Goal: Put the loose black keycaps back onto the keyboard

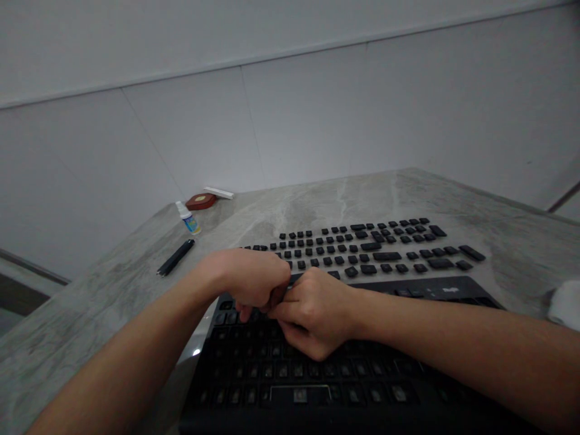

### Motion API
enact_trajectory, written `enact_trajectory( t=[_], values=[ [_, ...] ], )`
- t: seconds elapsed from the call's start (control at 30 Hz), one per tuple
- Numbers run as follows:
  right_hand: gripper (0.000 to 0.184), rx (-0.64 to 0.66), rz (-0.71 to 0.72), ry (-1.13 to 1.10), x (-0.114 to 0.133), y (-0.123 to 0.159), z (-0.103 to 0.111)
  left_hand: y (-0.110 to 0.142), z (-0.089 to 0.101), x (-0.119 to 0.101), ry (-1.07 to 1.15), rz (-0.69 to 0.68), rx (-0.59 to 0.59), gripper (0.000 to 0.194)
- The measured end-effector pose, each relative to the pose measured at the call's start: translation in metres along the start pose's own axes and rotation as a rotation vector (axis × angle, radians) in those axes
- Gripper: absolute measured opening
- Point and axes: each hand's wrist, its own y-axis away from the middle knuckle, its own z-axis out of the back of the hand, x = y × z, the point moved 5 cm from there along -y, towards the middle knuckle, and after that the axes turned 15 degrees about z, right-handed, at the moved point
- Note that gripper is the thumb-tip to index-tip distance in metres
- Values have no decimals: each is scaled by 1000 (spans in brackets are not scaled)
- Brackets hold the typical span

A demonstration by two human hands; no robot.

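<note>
A black keyboard [240, 417] lies in front of me. Most of its sockets are bare, while a few keys still sit along the upper left edge. Over its upper left part, my left hand [254, 275] is closed, fingers bent down. My right hand [319, 314] meets it from the right, thumb and fingers pinched together against the left fingertips. Whatever is between the fingers is hidden. Beyond the keyboard, loose black keycaps [371, 246] are laid out in rows on the marbled grey table [90, 320].
To the left are a black, narrow tool-like item [176, 257], a small white spray bottle [190, 223], a red-brown box [200, 201] and a thin white strip [219, 193]. A white object [566, 305] is cut off at the right edge. Behind the table rises a pale wall [308, 121].
</note>
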Motion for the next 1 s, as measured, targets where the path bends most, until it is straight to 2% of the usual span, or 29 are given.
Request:
enact_trajectory(
  t=[0.3, 0.6, 0.73, 1.0],
  values=[
    [18, 21, 11, -3, 1, 0, 0, 1, -1, -1, -21, 26, -10, 18],
    [19, 153, -20, -39, 0, -1, -4, 0, -1, -1, -64, 67, -6, 16],
    [16, 151, -8, -34, 1, -2, -3, 0, -1, -1, -93, 21, -18, 17],
    [24, 119, 13, -9, -1, 1, -7, -1, 0, -3, -120, -55, -82, 19]
  ],
)
